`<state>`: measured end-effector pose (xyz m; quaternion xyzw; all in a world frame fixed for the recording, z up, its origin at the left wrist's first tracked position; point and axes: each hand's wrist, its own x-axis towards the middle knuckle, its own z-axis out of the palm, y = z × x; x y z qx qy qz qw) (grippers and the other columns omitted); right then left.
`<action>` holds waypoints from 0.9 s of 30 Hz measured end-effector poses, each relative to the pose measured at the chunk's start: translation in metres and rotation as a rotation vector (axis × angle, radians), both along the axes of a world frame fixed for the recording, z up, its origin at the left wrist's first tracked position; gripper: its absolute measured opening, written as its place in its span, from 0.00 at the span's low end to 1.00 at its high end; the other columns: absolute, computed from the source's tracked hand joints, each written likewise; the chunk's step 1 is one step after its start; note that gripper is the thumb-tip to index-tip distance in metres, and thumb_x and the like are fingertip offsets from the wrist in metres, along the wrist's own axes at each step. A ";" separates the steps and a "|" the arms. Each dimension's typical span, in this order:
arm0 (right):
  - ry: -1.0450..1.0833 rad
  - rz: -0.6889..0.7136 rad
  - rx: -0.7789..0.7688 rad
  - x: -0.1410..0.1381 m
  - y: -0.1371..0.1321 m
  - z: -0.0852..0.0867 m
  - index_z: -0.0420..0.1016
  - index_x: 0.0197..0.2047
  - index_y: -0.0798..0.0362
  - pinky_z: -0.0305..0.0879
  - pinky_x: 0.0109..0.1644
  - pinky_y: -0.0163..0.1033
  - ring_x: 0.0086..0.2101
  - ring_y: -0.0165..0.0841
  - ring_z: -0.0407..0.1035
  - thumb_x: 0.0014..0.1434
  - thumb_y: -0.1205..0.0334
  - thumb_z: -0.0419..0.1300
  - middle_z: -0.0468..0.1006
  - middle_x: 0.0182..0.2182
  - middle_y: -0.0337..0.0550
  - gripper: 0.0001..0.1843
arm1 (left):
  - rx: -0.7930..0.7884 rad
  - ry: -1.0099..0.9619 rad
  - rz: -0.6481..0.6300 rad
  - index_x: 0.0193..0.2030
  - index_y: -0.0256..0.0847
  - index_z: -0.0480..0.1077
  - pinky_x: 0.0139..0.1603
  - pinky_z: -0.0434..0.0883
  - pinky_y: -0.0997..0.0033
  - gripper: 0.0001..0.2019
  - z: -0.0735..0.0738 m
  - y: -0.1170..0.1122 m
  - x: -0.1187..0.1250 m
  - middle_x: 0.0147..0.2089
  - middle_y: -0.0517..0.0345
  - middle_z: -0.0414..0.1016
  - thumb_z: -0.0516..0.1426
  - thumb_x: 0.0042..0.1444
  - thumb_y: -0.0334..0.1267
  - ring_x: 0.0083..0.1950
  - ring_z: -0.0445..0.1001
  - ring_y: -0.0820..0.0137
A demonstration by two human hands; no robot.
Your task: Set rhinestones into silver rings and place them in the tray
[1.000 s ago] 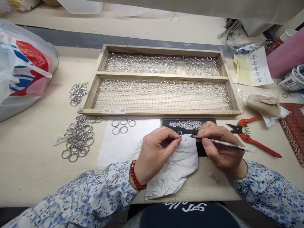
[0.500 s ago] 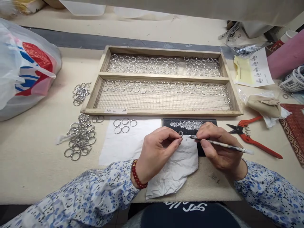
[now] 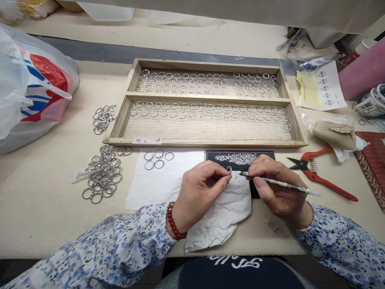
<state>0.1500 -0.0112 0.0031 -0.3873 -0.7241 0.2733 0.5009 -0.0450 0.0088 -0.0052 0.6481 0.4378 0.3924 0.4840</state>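
Between thumb and fingertips, my left hand (image 3: 201, 192) pinches a small silver ring (image 3: 229, 169), mostly covered by the fingers. My right hand (image 3: 276, 186) grips a slim pen-like stick (image 3: 285, 185), its dark tip pointing left, a little apart from the ring. Behind both hands lies a black tray (image 3: 212, 154) with many tiny sparkling stones (image 3: 236, 158). A crumpled white cloth or tissue (image 3: 222, 224) is spread under my left hand. Several loose rings (image 3: 159, 153) rest on a white sheet (image 3: 168, 184) to the left.
A wooden mesh frame (image 3: 207, 97) holding rows of rings stands behind. Piles of rings (image 3: 104, 172) lie at left, beside a plastic bag (image 3: 36, 88). Red-handled pruning shears (image 3: 325, 174) lie at right, near a barcode label sheet (image 3: 323, 86) and a cup (image 3: 371, 102).
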 end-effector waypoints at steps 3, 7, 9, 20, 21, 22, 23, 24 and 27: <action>-0.003 0.001 -0.003 0.001 0.000 0.000 0.73 0.44 0.52 0.70 0.39 0.47 0.35 0.36 0.70 0.55 0.76 0.58 0.75 0.34 0.45 0.15 | 0.002 0.001 0.000 0.32 0.38 0.76 0.35 0.74 0.68 0.02 0.000 0.000 0.000 0.33 0.53 0.77 0.62 0.54 0.28 0.35 0.75 0.69; -0.011 -0.001 -0.002 0.001 0.000 -0.001 0.73 0.44 0.51 0.70 0.39 0.47 0.34 0.36 0.70 0.56 0.75 0.57 0.75 0.34 0.44 0.14 | 0.002 0.002 0.000 0.32 0.38 0.76 0.36 0.74 0.68 0.02 0.000 -0.001 0.000 0.33 0.53 0.78 0.62 0.55 0.29 0.35 0.75 0.69; -0.009 -0.002 0.000 0.001 0.000 -0.001 0.73 0.44 0.51 0.70 0.39 0.46 0.34 0.36 0.70 0.56 0.75 0.57 0.75 0.33 0.44 0.14 | 0.005 0.004 0.000 0.32 0.38 0.76 0.35 0.74 0.68 0.02 0.000 -0.001 0.000 0.34 0.53 0.78 0.62 0.55 0.29 0.35 0.75 0.69; -0.061 -0.174 -0.005 0.005 0.002 -0.001 0.73 0.38 0.53 0.64 0.35 0.43 0.31 0.34 0.67 0.56 0.74 0.57 0.72 0.30 0.42 0.08 | 0.006 0.009 -0.013 0.33 0.38 0.75 0.36 0.73 0.69 0.02 0.000 -0.001 -0.001 0.34 0.53 0.77 0.62 0.56 0.29 0.36 0.75 0.69; -0.090 -0.206 -0.021 0.006 0.003 -0.002 0.72 0.36 0.53 0.63 0.34 0.42 0.30 0.34 0.66 0.57 0.73 0.57 0.71 0.28 0.41 0.07 | 0.005 0.009 -0.013 0.33 0.38 0.75 0.36 0.73 0.69 0.02 0.000 0.000 -0.001 0.34 0.53 0.77 0.62 0.56 0.29 0.36 0.75 0.68; -0.119 -0.230 -0.033 0.007 0.004 -0.002 0.72 0.35 0.53 0.62 0.33 0.42 0.30 0.33 0.65 0.57 0.73 0.57 0.71 0.27 0.41 0.06 | 0.004 0.008 -0.013 0.33 0.38 0.75 0.36 0.74 0.69 0.02 -0.001 0.000 -0.001 0.35 0.53 0.77 0.62 0.56 0.29 0.36 0.75 0.68; -0.146 -0.243 -0.041 0.007 0.004 -0.002 0.71 0.34 0.53 0.61 0.33 0.41 0.29 0.32 0.65 0.57 0.72 0.57 0.70 0.27 0.40 0.05 | 0.004 0.008 -0.014 0.33 0.38 0.75 0.37 0.74 0.69 0.02 -0.001 0.000 -0.002 0.35 0.53 0.77 0.62 0.56 0.29 0.36 0.75 0.68; -0.168 -0.251 -0.048 0.007 0.005 -0.002 0.71 0.34 0.54 0.61 0.33 0.41 0.29 0.32 0.64 0.57 0.72 0.56 0.69 0.26 0.40 0.05 | 0.001 0.008 -0.015 0.33 0.38 0.75 0.37 0.74 0.69 0.02 -0.001 0.000 -0.002 0.35 0.53 0.78 0.62 0.56 0.29 0.37 0.75 0.68; -0.213 -0.261 -0.057 0.007 0.006 -0.002 0.70 0.33 0.54 0.61 0.33 0.41 0.29 0.32 0.64 0.58 0.71 0.56 0.69 0.26 0.40 0.04 | -0.007 0.004 -0.022 0.33 0.38 0.75 0.37 0.73 0.69 0.02 -0.003 0.000 -0.002 0.35 0.53 0.77 0.62 0.56 0.29 0.37 0.75 0.68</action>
